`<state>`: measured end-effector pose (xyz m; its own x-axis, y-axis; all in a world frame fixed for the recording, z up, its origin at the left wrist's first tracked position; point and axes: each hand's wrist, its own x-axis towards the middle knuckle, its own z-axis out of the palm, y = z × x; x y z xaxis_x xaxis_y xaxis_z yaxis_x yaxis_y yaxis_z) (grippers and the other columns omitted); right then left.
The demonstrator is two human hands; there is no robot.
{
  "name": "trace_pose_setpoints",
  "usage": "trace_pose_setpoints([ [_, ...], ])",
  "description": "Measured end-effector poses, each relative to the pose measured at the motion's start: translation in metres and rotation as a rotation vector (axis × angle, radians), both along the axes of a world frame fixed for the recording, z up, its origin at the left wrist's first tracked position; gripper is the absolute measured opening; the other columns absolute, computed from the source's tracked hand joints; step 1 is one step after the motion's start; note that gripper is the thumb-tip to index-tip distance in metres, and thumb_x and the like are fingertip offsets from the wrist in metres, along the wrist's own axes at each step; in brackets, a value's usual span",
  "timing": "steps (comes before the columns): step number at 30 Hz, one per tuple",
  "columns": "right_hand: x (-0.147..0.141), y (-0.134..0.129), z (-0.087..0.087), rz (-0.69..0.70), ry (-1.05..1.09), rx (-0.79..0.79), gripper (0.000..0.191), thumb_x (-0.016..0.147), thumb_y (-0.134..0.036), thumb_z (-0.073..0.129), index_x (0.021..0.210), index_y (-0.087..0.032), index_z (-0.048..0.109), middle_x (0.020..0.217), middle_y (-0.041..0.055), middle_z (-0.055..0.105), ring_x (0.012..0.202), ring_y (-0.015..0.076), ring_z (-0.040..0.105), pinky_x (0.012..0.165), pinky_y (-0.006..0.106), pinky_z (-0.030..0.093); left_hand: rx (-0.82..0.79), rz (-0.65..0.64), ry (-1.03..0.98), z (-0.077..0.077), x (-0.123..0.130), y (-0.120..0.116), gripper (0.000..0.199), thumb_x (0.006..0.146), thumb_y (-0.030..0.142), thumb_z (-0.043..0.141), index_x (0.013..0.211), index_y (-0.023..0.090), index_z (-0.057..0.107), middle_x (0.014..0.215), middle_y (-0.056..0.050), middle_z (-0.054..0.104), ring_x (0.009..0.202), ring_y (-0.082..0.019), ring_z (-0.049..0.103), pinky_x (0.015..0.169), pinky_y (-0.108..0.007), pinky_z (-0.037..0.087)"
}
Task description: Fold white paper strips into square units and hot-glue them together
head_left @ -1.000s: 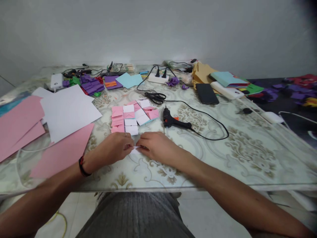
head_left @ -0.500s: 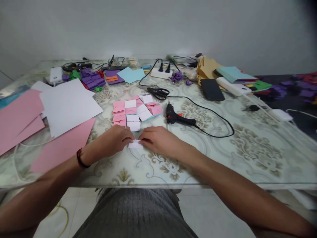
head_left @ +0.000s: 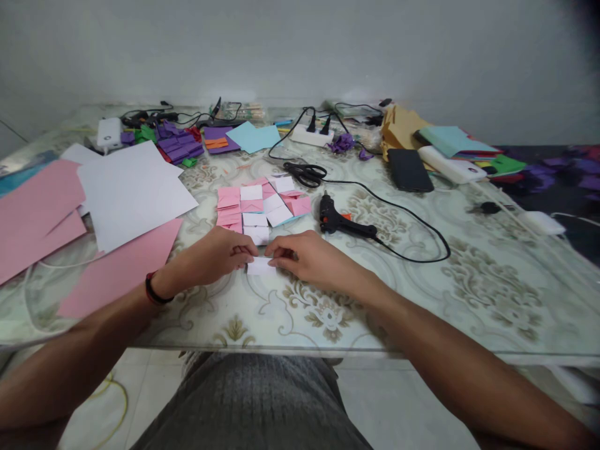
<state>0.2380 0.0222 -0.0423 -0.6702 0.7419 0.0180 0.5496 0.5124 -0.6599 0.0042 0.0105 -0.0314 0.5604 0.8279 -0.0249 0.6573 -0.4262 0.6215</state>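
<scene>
Between my hands a small white paper piece (head_left: 261, 267) lies near the table's front part. My left hand (head_left: 224, 255) pinches its upper left corner, and a dark red and black band circles that wrist. My right hand (head_left: 302, 257) grips the upper right corner between thumb and fingers. Just beyond my fingers sit small folded pink papers (head_left: 229, 197) and folded white papers (head_left: 255, 234) in short rows. A black glue gun (head_left: 344, 224) rests to the right of them, its nozzle pointing away from me.
Large white sheets (head_left: 135, 194) and pink sheets (head_left: 126, 269) cover the left side. Black scissors (head_left: 307, 174) lie behind the glue gun. A white power strip (head_left: 312, 135), a black phone (head_left: 410, 169) and coloured papers (head_left: 457, 140) stand farther back. The gun's cord loops right.
More of the small white paper shows between my hands, which still hold its upper corners. The whole view has shifted slightly.
</scene>
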Motion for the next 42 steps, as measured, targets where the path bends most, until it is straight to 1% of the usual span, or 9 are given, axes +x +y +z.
trace_pose_setpoints([
  [4, 0.002, -0.001, 0.001, 0.022, -0.001, 0.025, 0.009, 0.091, -0.012, 0.073, 0.096, -0.016, 0.08, 0.082, 0.0051, 0.08, 0.071, 0.0158, 0.07, 0.068, 0.025, 0.045, 0.072, -0.031, 0.012, 0.001, -0.001, -0.001, 0.015, 0.088, 0.011, 0.067, 0.092, 0.018, 0.079, 0.073, 0.001, 0.078, 0.064, -0.013, 0.067, 0.063, -0.021, 0.045],
  [9, -0.002, -0.002, -0.004, 0.088, 0.016, 0.104, 0.006, 0.091, -0.014, 0.074, 0.094, -0.015, 0.079, 0.08, 0.0049, 0.076, 0.071, 0.0155, 0.065, 0.068, 0.025, 0.044, 0.135, -0.07, 0.047, -0.005, 0.001, -0.004, 0.003, 0.086, 0.016, 0.073, 0.086, 0.016, 0.076, 0.07, 0.001, 0.072, 0.064, -0.012, 0.063, 0.062, -0.023, 0.041],
  [15, -0.006, -0.006, -0.012, 0.154, 0.158, 0.173, 0.013, 0.091, -0.006, 0.066, 0.084, -0.014, 0.074, 0.079, 0.0032, 0.07, 0.069, 0.0139, 0.06, 0.066, 0.024, 0.042, 0.217, -0.125, 0.02, -0.005, 0.008, -0.009, 0.018, 0.089, 0.013, 0.065, 0.073, 0.014, 0.071, 0.065, 0.001, 0.062, 0.057, -0.011, 0.052, 0.058, -0.025, 0.036],
  [18, -0.005, -0.008, -0.008, 0.131, 0.227, 0.186, 0.013, 0.091, -0.007, 0.065, 0.084, -0.015, 0.073, 0.077, 0.0026, 0.069, 0.068, 0.0135, 0.06, 0.066, 0.024, 0.043, 0.223, -0.112, -0.03, 0.0, 0.007, -0.01, 0.018, 0.09, 0.012, 0.064, 0.074, 0.015, 0.073, 0.067, 0.0, 0.062, 0.059, -0.011, 0.053, 0.059, -0.026, 0.038],
  [21, -0.003, -0.008, -0.004, 0.093, 0.258, 0.179, 0.012, 0.091, -0.009, 0.065, 0.083, -0.016, 0.072, 0.076, 0.0016, 0.067, 0.067, 0.0131, 0.058, 0.067, 0.024, 0.043, 0.189, -0.103, -0.068, 0.004, 0.004, -0.01, 0.014, 0.092, 0.015, 0.066, 0.081, 0.016, 0.076, 0.074, -0.001, 0.069, 0.063, -0.011, 0.057, 0.063, -0.025, 0.041],
  [26, -0.004, -0.008, -0.004, 0.119, 0.279, 0.184, 0.014, 0.084, -0.005, 0.063, 0.08, -0.017, 0.068, 0.076, 0.0001, 0.064, 0.069, 0.013, 0.057, 0.068, 0.024, 0.043, 0.141, -0.089, -0.107, 0.008, 0.006, -0.011, 0.011, 0.091, 0.012, 0.065, 0.088, 0.016, 0.075, 0.081, -0.001, 0.073, 0.068, -0.011, 0.061, 0.067, -0.024, 0.045],
  [30, -0.005, -0.01, -0.004, 0.067, 0.316, 0.163, 0.01, 0.082, -0.007, 0.065, 0.081, -0.017, 0.067, 0.078, 0.0, 0.064, 0.071, 0.0132, 0.057, 0.069, 0.024, 0.043, 0.186, -0.103, -0.118, 0.007, 0.009, -0.013, 0.011, 0.089, 0.012, 0.063, 0.084, 0.016, 0.071, 0.077, 0.0, 0.069, 0.067, -0.012, 0.059, 0.066, -0.025, 0.044],
  [35, -0.002, -0.01, 0.003, 0.094, 0.336, 0.15, 0.011, 0.083, -0.007, 0.064, 0.077, -0.017, 0.065, 0.074, -0.0013, 0.061, 0.068, 0.0123, 0.054, 0.067, 0.024, 0.042, 0.252, -0.106, -0.121, 0.012, 0.01, -0.016, 0.009, 0.085, 0.009, 0.062, 0.082, 0.016, 0.066, 0.074, 0.001, 0.064, 0.066, -0.012, 0.056, 0.064, -0.025, 0.041],
  [42, 0.005, -0.004, 0.011, 0.002, 0.332, 0.06, 0.013, 0.09, -0.018, 0.069, 0.077, -0.017, 0.067, 0.073, -0.0005, 0.065, 0.066, 0.0123, 0.057, 0.065, 0.024, 0.043, 0.314, -0.023, -0.07, 0.019, 0.004, -0.012, 0.012, 0.094, 0.017, 0.068, 0.082, 0.016, 0.067, 0.073, 0.001, 0.067, 0.064, -0.011, 0.056, 0.062, -0.024, 0.04],
])
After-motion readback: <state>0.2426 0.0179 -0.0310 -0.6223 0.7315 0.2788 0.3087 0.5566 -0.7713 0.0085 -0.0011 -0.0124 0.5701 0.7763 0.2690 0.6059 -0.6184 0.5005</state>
